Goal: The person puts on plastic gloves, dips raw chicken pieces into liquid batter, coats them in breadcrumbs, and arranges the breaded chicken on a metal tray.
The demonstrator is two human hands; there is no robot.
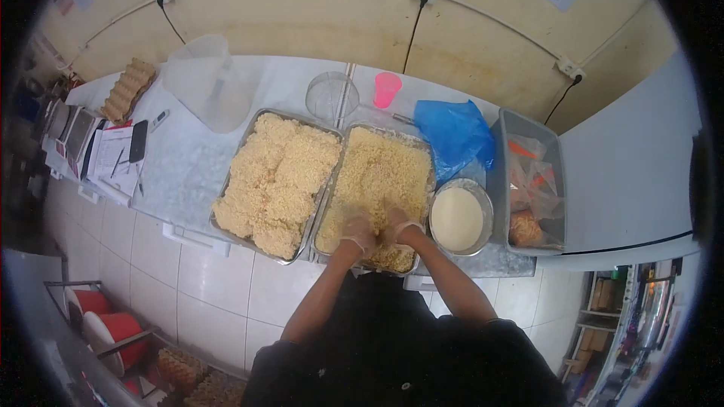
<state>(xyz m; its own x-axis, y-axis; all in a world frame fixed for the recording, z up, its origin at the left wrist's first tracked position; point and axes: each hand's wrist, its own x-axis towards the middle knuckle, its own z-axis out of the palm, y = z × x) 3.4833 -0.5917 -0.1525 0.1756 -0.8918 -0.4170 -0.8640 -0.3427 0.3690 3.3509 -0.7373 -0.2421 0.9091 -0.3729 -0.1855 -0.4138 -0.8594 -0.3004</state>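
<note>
A metal tray [431, 181] full of pale yellow crumbs [381, 154] lies in front of me. Both my hands, in thin clear gloves, are down in the crumbs at its near end. My left hand [359, 229] and my right hand [398, 224] are close together, with a dark gap between them. Their fingers are blurred and partly buried, so what they hold, if anything, cannot be made out. To the left, a second metal tray [283, 258] carries several large crumb-coated pieces [275, 177]. At the right, a round metal bowl [489, 218] contains a cream-coloured liquid [457, 218].
Behind the trays are a round sieve [332, 96], a pink cup [388, 89] and a blue plastic bag [452, 132]. A grey bin [558, 215] with bagged items stands right. A translucent container [207, 83], egg cartons [128, 90], papers [113, 154] and a phone [139, 141] occupy the left.
</note>
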